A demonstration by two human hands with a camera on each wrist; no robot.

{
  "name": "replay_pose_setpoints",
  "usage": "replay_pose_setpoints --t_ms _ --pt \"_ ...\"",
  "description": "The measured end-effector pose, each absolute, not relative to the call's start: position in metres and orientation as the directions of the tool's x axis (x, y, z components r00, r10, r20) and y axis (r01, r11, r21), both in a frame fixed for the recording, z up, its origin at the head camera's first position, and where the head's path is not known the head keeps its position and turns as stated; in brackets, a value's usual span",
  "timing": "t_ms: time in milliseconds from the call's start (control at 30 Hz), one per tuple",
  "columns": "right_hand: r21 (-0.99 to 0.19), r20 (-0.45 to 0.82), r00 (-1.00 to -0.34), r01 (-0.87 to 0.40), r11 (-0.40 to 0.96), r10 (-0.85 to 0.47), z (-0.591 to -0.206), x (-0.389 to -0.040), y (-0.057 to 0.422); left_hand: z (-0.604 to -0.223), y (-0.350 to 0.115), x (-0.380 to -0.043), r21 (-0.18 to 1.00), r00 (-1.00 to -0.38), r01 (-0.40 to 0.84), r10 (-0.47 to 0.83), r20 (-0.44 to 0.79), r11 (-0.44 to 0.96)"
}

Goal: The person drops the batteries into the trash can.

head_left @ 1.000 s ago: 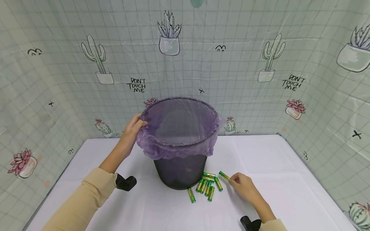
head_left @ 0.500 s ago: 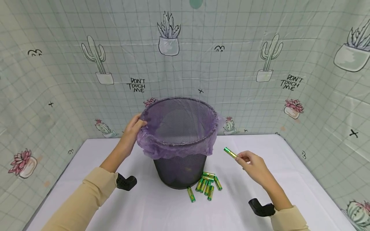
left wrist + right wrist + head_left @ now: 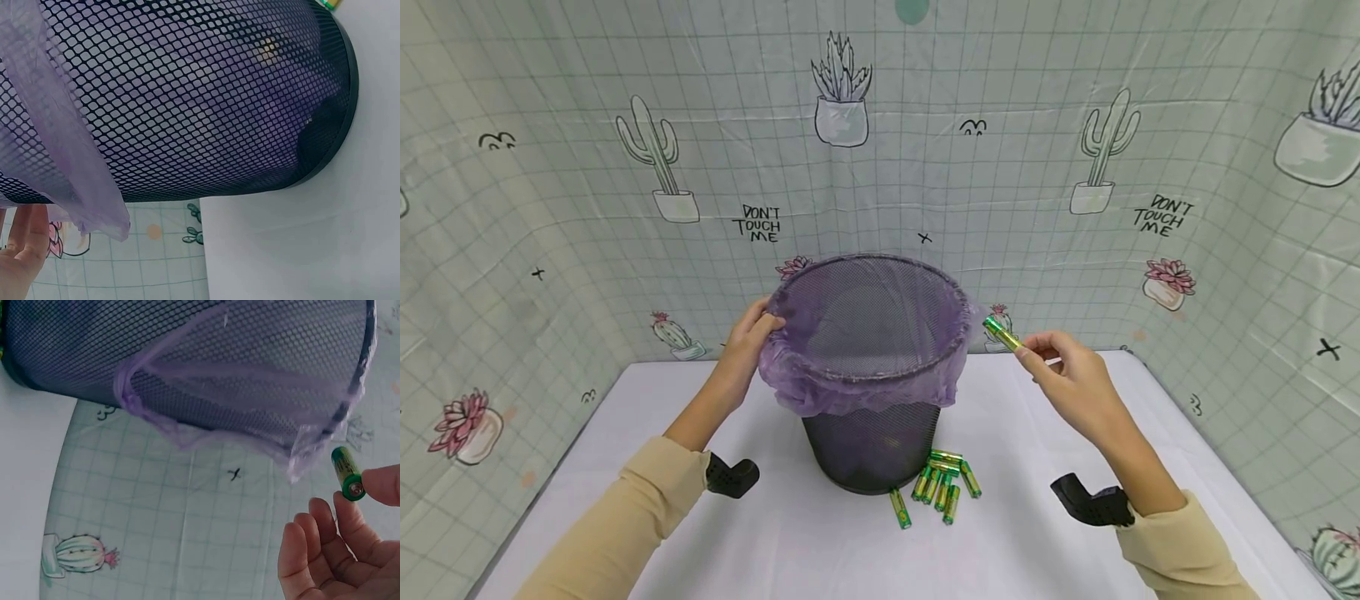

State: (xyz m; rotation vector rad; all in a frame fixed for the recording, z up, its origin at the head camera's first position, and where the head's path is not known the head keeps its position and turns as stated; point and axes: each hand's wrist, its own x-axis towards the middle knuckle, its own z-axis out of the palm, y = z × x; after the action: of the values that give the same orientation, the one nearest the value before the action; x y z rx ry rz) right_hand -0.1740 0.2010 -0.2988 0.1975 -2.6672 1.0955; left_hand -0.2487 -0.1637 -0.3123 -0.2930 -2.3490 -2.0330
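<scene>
The battery (image 3: 1002, 333) pinched in your right hand (image 3: 1070, 383) is raised just outside the bin (image 3: 872, 450), not yet in. Your left hand (image 3: 747, 342) grips the rim (image 3: 865, 380) through the purple bag (image 3: 857, 398). Several loose batteries (image 3: 943, 492) lie by the bin's base, apparently left to do; whether any are inside, I cannot tell.

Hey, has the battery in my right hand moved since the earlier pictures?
Yes, upward: in the head view, the battery has risen from near the foot of the bin to about its top.
</scene>
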Motion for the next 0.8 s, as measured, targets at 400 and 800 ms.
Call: replay_pose_setpoints --t_ms 400,800 --pt "-0.656 0.356 -0.929 -0.328 0.68 -0.105 -0.285 -0.18 0.172 -0.313 -0.164 -0.25 0.977 -0.981 0.161 0.13 0.143 0.139" --pt "-0.589 0.433 -0.879 -0.444 0.675 -0.2 -0.277 -0.187 0.155 -0.312 -0.164 -0.25 0.976 -0.98 0.169 0.131 0.151 0.138"
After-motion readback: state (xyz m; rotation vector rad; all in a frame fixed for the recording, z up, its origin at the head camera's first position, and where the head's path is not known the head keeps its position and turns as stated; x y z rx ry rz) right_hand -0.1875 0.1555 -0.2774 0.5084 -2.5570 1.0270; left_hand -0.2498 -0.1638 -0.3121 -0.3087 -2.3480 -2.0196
